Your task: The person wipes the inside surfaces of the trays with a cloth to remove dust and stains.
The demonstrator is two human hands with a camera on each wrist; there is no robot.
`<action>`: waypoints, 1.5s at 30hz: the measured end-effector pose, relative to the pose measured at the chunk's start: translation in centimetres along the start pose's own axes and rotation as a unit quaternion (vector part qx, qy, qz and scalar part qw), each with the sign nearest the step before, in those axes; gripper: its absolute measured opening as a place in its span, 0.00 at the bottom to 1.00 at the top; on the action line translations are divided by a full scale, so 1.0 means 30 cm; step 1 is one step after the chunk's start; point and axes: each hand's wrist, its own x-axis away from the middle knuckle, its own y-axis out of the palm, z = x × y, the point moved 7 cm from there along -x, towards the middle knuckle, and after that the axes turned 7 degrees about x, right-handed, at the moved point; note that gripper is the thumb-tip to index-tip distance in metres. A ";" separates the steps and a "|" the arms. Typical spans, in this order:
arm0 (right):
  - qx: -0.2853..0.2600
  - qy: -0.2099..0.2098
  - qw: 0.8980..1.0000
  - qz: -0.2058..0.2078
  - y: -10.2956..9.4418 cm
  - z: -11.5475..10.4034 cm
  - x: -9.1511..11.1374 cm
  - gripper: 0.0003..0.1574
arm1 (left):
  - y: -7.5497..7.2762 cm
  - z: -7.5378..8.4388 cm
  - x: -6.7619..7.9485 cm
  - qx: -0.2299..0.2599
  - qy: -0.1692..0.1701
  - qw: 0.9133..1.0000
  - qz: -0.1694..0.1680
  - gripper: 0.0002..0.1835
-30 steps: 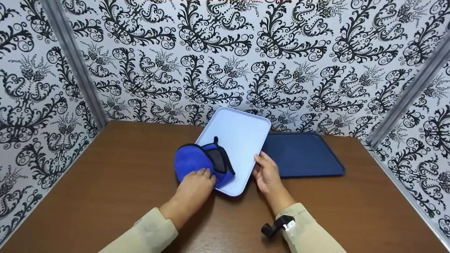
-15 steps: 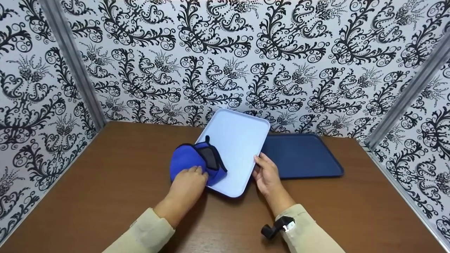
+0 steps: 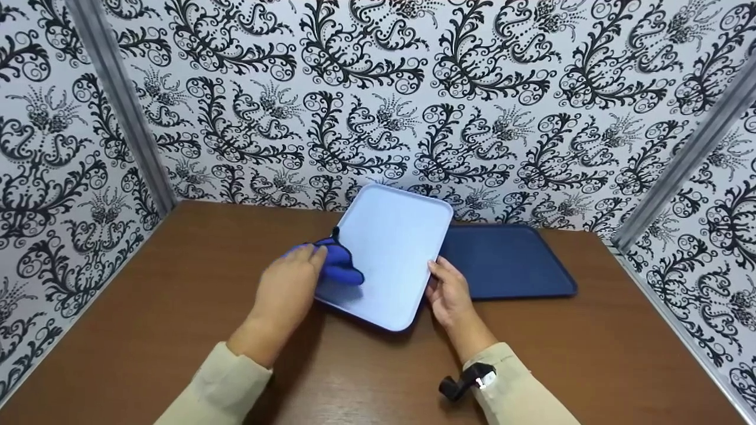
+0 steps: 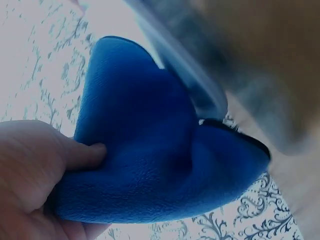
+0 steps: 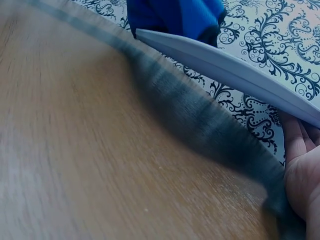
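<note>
A blue cloth [image 3: 339, 268] with black edging and a small black loop lies bunched over the left part of a pale blue tray [image 3: 401, 248]. My left hand [image 3: 289, 286] grips it, and in the left wrist view the thumb presses into the folded cloth [image 4: 135, 115]. The tray is tilted up toward me, off the table at its near side. My right hand [image 3: 452, 295] holds the tray by its right edge, thumb on the rim; in the right wrist view fingers reach under the tray [image 5: 225, 65].
A dark blue tray [image 3: 502, 265] lies flat on the brown table [image 3: 177, 307], behind and right of the raised tray. Patterned wall panels [image 3: 378, 106] enclose the table at the back and sides. A black wrist camera [image 3: 466, 381] sits on the right sleeve.
My left hand has moved left and up across the pale tray, taking the cloth with it. The cloth's dark patch no longer shows. The right hand and the tray have stayed nearly still.
</note>
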 end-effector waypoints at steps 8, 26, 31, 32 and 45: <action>0.005 -0.002 0.999 -0.039 0.029 0.005 -0.009 0.14 | -0.081 -0.088 -0.019 0.027 -0.063 0.998 0.009 0.28; 0.109 0.028 0.993 -0.024 0.065 0.067 -0.071 0.23 | -0.101 -0.128 -0.006 0.046 -0.095 0.994 -0.010 0.31; 0.116 0.034 0.992 -0.022 0.074 0.074 -0.090 0.21 | -0.103 -0.125 -0.002 0.042 -0.095 0.995 -0.005 0.32; 0.119 0.036 0.992 -0.021 0.074 0.075 -0.093 0.21 | -0.104 -0.124 -0.001 0.041 -0.094 0.995 -0.004 0.32; 0.222 0.067 0.973 -0.024 0.074 0.055 -0.128 0.20 | -0.103 -0.124 -0.005 0.035 -0.088 0.995 0.005 0.29</action>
